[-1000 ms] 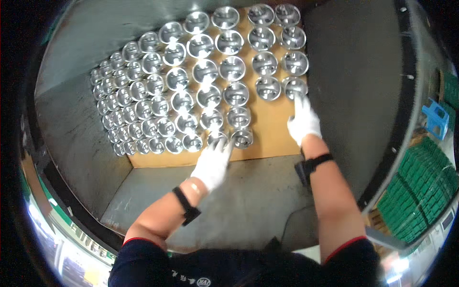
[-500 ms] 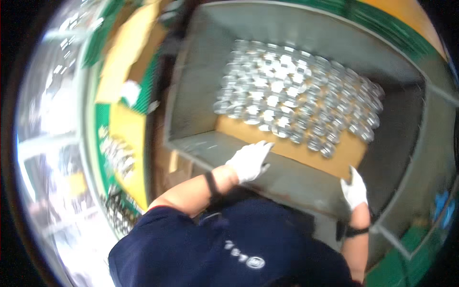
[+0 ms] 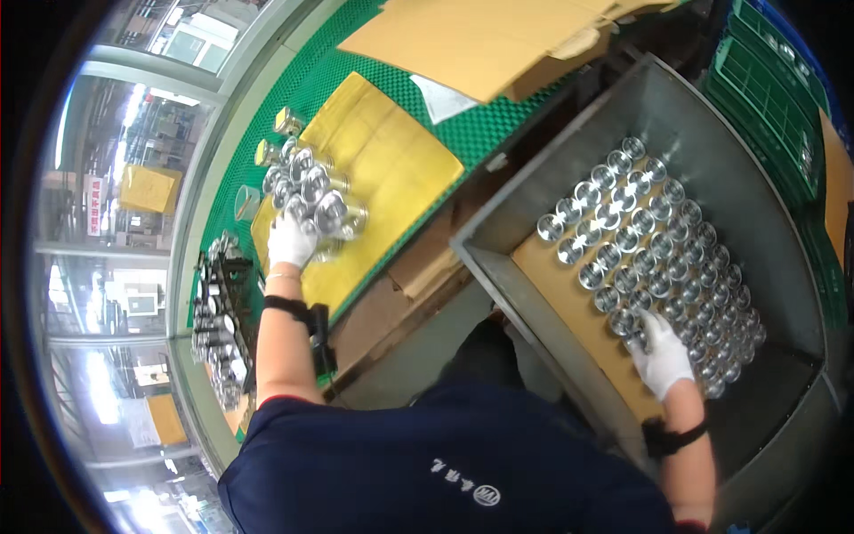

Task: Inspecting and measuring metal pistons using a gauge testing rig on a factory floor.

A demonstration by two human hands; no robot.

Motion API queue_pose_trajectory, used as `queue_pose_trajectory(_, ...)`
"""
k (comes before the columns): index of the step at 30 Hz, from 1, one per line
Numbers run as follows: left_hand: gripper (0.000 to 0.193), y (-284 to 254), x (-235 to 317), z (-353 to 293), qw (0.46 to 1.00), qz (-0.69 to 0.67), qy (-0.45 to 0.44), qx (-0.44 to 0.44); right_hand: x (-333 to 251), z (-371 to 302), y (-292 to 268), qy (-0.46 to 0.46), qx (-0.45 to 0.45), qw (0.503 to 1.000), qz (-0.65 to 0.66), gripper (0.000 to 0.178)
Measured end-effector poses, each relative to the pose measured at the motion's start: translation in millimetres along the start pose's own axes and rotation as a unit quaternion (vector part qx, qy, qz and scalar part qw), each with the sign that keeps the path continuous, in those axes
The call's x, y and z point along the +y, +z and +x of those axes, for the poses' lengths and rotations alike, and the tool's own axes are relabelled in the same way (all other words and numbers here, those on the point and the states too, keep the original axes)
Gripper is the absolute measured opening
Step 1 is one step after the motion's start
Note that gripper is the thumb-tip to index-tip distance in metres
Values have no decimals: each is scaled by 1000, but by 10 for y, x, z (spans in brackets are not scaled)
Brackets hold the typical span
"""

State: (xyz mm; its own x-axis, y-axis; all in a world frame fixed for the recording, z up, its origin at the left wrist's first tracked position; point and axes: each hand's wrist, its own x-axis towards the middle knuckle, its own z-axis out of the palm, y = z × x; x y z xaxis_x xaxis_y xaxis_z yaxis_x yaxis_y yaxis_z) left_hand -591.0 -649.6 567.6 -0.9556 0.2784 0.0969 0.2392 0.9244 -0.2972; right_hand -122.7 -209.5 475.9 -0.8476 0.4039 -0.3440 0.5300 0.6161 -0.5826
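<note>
Shiny round metal cylinders (image 3: 658, 245) stand in close rows on a brown cardboard sheet (image 3: 556, 289) inside a deep grey metal bin. At the near-left edge of these rows, my right hand (image 3: 663, 358), in a white glove, has its thumb and fingers closed around one cylinder. More metal cylinders (image 3: 330, 211) are bunched on a yellow board (image 3: 391, 133) to the left. My gloved left hand (image 3: 292, 240) is at the near end of that bunch, its fingers curled against a cylinder (image 3: 294, 210) and partly hidden by it.
The grey bin's raised wall (image 3: 525, 311) lies between my hands. Green textured matting (image 3: 311, 80) covers the left bench, with a cardboard sheet (image 3: 463, 40) at its far end. Dark metal parts (image 3: 218, 311) stand near the windows. Green crates (image 3: 769, 98) are at far right.
My view has turned left, bringing the bench into fuller sight. My left hand has gone from the bin's near wall to the bunch on the yellow board; my right hand has reached the rows.
</note>
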Motion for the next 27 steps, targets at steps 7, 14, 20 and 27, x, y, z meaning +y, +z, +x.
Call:
queue_pose_trajectory(7,58,431,-408,490,975,-109,111,-156,-3107,2026,577,-387,-53,920,27,48)
queue_pose_trajectory(14,54,806,-514,434,986,-48,83,-133,-4983,3253,1616,-332,-208,915,-96,38)
queue_pose_trajectory(20,55,824,-536,430,986,-70,136,-71,-4796,3246,1700,-155,-274,949,20,32)
queue_pose_trajectory(27,52,54,-135,-11,969,-223,82,-62,-3012,1961,200,-266,-159,950,37,33)
